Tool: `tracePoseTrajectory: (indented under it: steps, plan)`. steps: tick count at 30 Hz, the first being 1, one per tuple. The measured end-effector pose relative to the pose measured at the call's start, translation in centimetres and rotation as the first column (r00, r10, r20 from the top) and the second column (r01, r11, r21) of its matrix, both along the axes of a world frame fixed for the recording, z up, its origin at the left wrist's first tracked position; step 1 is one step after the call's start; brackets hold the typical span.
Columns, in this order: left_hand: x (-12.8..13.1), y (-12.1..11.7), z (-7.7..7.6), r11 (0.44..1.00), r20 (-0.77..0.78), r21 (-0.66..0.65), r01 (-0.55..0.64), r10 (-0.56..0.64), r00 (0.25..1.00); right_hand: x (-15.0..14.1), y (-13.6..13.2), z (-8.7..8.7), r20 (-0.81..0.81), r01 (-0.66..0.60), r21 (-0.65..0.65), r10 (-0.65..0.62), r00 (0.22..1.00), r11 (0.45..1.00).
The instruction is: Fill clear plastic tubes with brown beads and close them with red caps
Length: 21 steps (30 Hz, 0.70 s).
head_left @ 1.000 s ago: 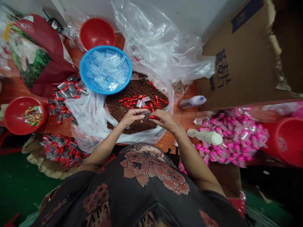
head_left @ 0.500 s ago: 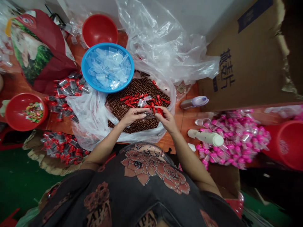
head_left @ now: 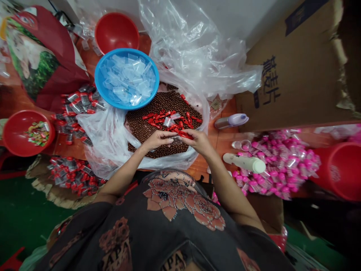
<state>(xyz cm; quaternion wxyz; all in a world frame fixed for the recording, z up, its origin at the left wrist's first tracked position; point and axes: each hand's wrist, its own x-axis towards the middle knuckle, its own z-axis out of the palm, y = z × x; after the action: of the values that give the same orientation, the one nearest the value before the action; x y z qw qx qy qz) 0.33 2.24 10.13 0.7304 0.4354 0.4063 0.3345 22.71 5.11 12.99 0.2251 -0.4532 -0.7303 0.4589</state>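
Note:
My left hand (head_left: 156,140) is closed on a small clear plastic container (head_left: 176,139), low over a heap of small round brown balls (head_left: 142,130). My right hand (head_left: 199,142) pinches a red cap (head_left: 184,134) right up against the container's end. The fingers partly cover both pieces, so I cannot tell whether the cap is seated. Just beyond my hands, several loose red caps (head_left: 158,117) and a clear container (head_left: 168,122) lie on the balls. White plastic sheeting (head_left: 101,139) surrounds the heap.
A blue basin (head_left: 98,90) of clear containers overlaps the heap's far left, before a red bowl (head_left: 117,32). Red-capped filled containers (head_left: 75,175) are piled left, near a red bowl (head_left: 9,131) of wrapped pieces. Right are bottles (head_left: 244,162), pink-capped containers (head_left: 282,165) and a cardboard box (head_left: 299,86).
My right hand has turned and moved slightly, bringing the red cap from beside the container to its end. My left hand stays nearly in place. The view has shifted a little.

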Motion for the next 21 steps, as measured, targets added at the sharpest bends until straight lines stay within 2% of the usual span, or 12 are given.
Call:
tracePoseTrajectory:
  steps: [2,5,9,13,17,21]
  plan:
    - [0.1,-0.1,-0.1,1.000,0.006,-0.018,0.012,-0.012,1.000,0.0,-0.1,-0.1,0.020,0.007,-0.027,-0.007,1.000,1.000]
    - [0.5,-0.3,-0.5,0.999,0.040,-0.039,-0.020,0.021,0.999,-0.4,-0.4,-0.3,0.027,0.100,-0.019,-0.099,0.995,0.995]
    - [1.2,-0.6,-0.8,0.993,0.135,-0.046,-0.105,0.110,0.985,-0.9,-1.0,-0.7,-0.075,0.261,-0.067,-0.265,0.961,0.963]
    - [1.1,-0.7,-0.3,0.986,0.209,-0.073,-0.149,0.162,0.965,-0.4,-1.4,-1.1,-0.132,0.366,-0.062,-0.371,0.919,0.928]
    - [0.7,-0.5,0.3,0.975,0.248,-0.092,-0.203,0.220,0.944,0.3,-1.6,-1.2,-0.183,0.346,-0.187,-0.379,0.907,0.919]
    - [0.5,0.0,0.3,0.961,0.210,-0.061,-0.271,0.278,0.937,0.2,-1.5,-0.9,-0.255,0.279,-0.286,-0.354,0.900,0.917]
